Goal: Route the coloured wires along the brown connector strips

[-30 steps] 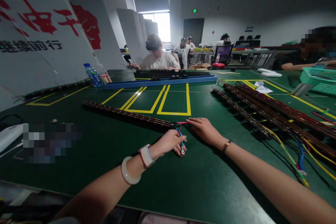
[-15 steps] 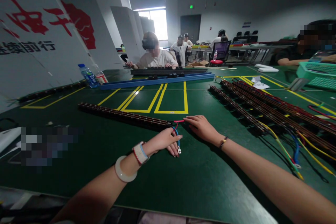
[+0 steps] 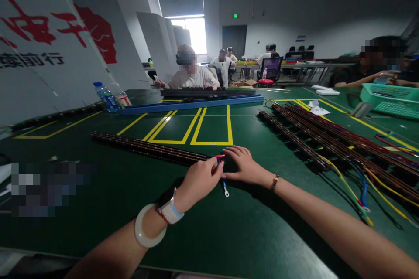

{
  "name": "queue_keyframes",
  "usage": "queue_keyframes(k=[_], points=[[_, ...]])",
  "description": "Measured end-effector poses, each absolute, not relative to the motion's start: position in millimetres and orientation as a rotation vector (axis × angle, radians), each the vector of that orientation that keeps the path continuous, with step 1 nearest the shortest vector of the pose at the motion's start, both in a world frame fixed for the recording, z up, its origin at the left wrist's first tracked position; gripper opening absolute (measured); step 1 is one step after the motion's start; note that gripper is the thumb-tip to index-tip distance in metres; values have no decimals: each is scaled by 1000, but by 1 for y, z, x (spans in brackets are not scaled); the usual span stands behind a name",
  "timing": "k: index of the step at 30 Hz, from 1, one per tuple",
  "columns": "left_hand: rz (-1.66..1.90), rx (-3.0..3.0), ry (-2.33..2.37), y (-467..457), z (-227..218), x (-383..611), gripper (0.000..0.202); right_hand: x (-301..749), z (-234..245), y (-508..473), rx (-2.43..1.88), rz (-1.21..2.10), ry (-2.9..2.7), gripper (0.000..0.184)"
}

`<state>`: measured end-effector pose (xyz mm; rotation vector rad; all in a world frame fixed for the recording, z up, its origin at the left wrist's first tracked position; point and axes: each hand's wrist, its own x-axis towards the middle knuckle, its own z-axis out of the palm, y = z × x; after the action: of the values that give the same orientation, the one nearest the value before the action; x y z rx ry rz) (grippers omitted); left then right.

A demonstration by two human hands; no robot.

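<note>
A long dark strip with copper-coloured lines (image 3: 147, 147) lies slantwise on the green table, its near end beside my hands. My left hand (image 3: 201, 181) is closed, thumb and fingers pinched on the thin wires at that end; the fingers partly hide which wire is gripped. A short pink-red wire (image 3: 220, 156) sticks out above the fingertips. From below them comes a blue wire (image 3: 224, 183) ending in a metal ring terminal (image 3: 226, 193). My right hand (image 3: 247, 165) is just to the right, thumb and fingers apart, fingertips close to the pink-red wire; contact cannot be made out.
Several similar strips (image 3: 304, 139) with coloured wire ends lie at the right. Blue rails (image 3: 196, 103) cross the far side, near bottles (image 3: 106, 96). A green basket (image 3: 389, 100) and crumpled paper (image 3: 317, 108) are far right. A co-worker (image 3: 193, 74) sits opposite.
My left hand has turned and lifted from lying over the blue wire to a pinch at the wires. My right hand's fingers have shifted left and spread, off the pink-red wire's tip.
</note>
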<state>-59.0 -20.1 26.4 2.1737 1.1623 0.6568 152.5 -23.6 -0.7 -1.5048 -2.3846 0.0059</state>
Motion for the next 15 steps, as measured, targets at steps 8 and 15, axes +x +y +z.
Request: queue_keyframes(k=[8, 15], points=[[301, 1419, 693, -30, -8, -35, 40, 137, -2, -31, -1661, 0, -2321, 62], [366, 970, 690, -26, -6, -33, 39, 134, 11, -26, -1717, 83, -2242, 23]])
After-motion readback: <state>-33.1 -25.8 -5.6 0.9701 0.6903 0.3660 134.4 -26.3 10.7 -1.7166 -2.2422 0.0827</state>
